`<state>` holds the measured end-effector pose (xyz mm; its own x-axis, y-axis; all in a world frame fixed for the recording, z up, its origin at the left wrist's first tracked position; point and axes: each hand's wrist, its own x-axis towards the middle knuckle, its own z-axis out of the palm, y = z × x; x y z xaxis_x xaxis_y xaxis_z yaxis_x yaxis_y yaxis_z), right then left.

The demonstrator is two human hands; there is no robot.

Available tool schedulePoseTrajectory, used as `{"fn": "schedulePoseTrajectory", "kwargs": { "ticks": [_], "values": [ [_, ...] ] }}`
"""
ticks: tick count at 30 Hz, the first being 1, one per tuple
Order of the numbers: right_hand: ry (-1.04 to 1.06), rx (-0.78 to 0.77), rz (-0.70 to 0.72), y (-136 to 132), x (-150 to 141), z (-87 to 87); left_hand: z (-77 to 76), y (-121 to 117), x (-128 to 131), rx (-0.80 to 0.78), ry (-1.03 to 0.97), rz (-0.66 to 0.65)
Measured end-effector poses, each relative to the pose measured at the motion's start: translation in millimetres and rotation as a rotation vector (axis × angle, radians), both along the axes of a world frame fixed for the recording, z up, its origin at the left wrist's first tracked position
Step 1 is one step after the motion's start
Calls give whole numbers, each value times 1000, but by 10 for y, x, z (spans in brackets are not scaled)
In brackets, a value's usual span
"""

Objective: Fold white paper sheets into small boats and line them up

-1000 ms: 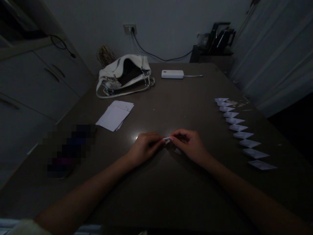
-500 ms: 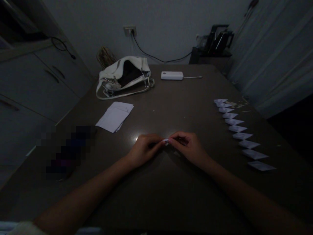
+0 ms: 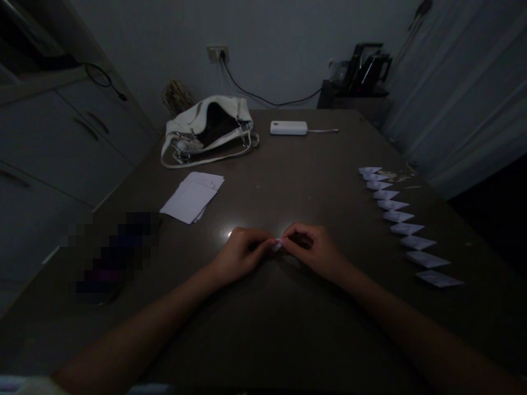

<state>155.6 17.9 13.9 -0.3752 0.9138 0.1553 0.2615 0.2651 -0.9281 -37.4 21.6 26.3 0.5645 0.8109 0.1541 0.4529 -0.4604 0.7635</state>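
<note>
Between my two hands, just above the middle of the table (image 3: 263, 329), is a small folded piece of white paper (image 3: 278, 245). My left hand (image 3: 242, 253) pinches its left side between thumb and fingers. On the right side, the thumb and index finger of my right hand (image 3: 313, 249) pinch it too. Much of the paper is hidden by the fingertips. A row of several folded white paper pieces (image 3: 401, 229) runs along the right of the table. To the left lies a loose stack of white paper sheets (image 3: 190, 198).
A white handbag (image 3: 209, 129) sits at the back left, and a white power bank (image 3: 289, 128) with a short cable lies at the back. A blurred-out dark object (image 3: 119, 255) is at the left. Behind the table stands a black kettle (image 3: 373, 71).
The small paper has tilted slightly between my fingertips, and more of its white surface shows below them. Both hands keep nearly the same place; the view has shifted a little.
</note>
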Motion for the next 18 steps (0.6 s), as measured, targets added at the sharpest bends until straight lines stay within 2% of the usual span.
{"fn": "schedulePoseTrajectory", "kwargs": {
  "ticks": [5, 12, 18],
  "values": [
    [-41, 34, 19, 6, 14, 31, -14, 9, 8, 7, 15, -15],
    [3, 26, -24, 5, 23, 50, -32, 36, -18, 106, 33, 55],
    [-58, -12, 92, -12, 16, 28, -44, 17, -20, 110, -10, 28]
  ]
}}
